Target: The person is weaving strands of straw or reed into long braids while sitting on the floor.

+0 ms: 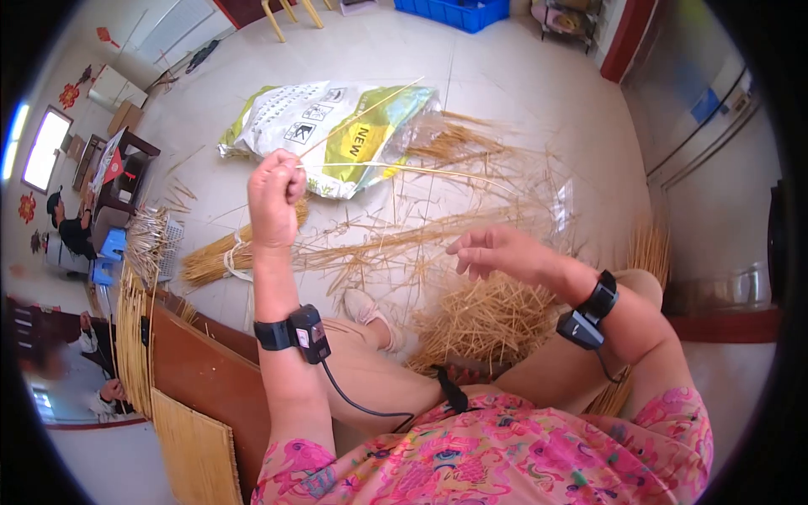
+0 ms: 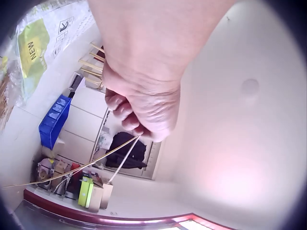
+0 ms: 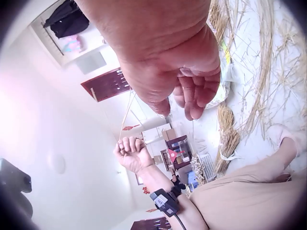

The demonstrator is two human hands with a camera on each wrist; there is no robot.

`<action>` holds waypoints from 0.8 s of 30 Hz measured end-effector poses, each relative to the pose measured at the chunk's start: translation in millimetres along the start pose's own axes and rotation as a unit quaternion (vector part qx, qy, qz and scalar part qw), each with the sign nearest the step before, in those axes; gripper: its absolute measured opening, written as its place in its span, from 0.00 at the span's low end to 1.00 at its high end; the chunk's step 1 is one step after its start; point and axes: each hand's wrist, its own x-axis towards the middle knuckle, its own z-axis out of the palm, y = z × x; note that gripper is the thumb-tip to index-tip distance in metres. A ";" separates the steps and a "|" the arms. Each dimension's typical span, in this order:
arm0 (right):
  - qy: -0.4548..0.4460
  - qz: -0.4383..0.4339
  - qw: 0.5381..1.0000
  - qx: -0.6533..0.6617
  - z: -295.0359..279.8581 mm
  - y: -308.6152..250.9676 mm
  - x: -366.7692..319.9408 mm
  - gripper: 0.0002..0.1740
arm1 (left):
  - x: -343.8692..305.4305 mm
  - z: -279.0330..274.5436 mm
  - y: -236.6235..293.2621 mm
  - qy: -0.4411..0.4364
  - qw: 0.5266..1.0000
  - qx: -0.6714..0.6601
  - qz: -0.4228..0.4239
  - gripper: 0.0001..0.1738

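Note:
My left hand (image 1: 276,189) is raised in front of the printed plastic bag, its fingers curled in a fist that grips thin straw stalks. One straw stalk (image 1: 364,114) slants up and to the right from the fist, and a second stalk (image 1: 438,172) runs out to the right, bending down at its far end. In the left wrist view both stalks leave the fist (image 2: 139,110) close together and spread apart. My right hand (image 1: 505,255) hovers over the loose straw pile (image 1: 492,324), its fingers loosely bent with nothing in them; the right wrist view shows the palm (image 3: 177,67).
The bag (image 1: 278,122) lies on the floor with straw (image 1: 463,139) sticking out. A tied straw bundle (image 1: 206,259) lies nearer, among scattered stalks. Brown boards (image 1: 202,362) stand at my left. Two other people are at the far left. A blue crate (image 1: 454,13) stands at the back.

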 end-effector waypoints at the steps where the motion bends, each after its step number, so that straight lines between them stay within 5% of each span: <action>1: 0.002 -0.019 1.000 0.015 -1.7 -1.0 1.7 0.20 | -1.4 8.6 -0.9 0.010 1.000 -0.018 0.012 0.09; 8: 0.079 -0.127 0.951 0.272 -23.8 -8.3 17.2 0.28 | -11.1 31.8 -20.7 -0.018 0.997 -0.070 -0.023 0.09; 17: 0.040 -0.020 0.956 0.289 -19.8 8.3 29.2 0.27 | -29.0 65.4 -4.9 -0.077 0.993 -0.083 -0.018 0.10; 22: 0.032 -0.182 0.919 0.348 -22.2 -17.8 32.3 0.33 | -31.8 66.6 10.0 -0.121 0.983 -0.141 0.000 0.10; 24: 0.057 -0.194 0.890 0.408 -33.4 -26.9 30.3 0.24 | -28.2 60.1 7.2 -0.116 0.986 -0.118 0.008 0.10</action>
